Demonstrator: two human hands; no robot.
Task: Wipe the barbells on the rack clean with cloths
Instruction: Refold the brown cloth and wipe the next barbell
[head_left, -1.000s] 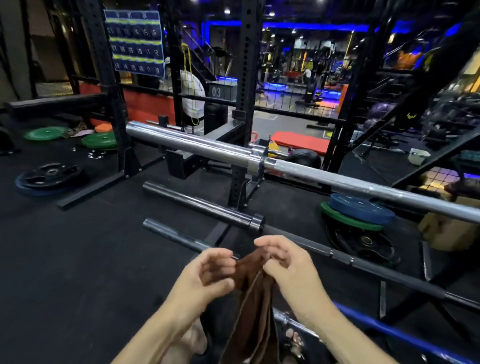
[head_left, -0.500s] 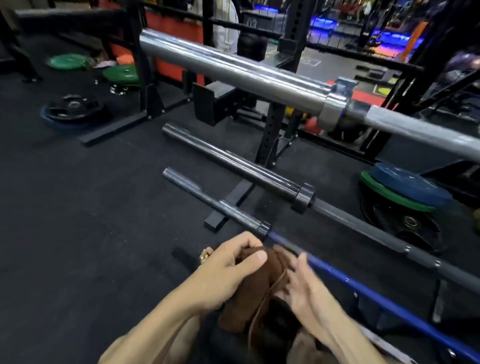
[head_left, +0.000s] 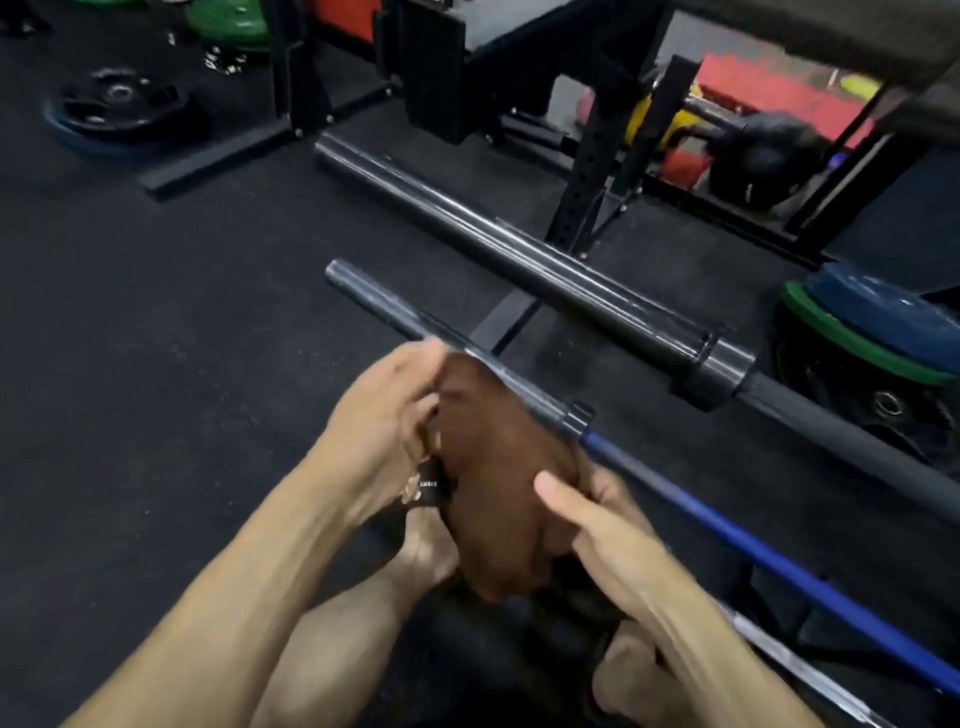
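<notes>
Brown cloth (head_left: 493, 467) — bunched between both hands, left hand (head_left: 384, 431) gripping its upper edge with curled fingers, right hand (head_left: 597, 525) clasping its lower side, thumb extended. It sits just at the sleeve of the blue-shafted barbell (head_left: 727, 530). Black barbell (head_left: 545, 270) behind untouched — wiping apparently barely begun, all bars left.

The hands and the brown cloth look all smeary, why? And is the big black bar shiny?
In the head view, motion blur smears both hands, left and right, and the brown cloth they grip. The big black bar stays sharper, with thin bright glare streaks along it.
</notes>
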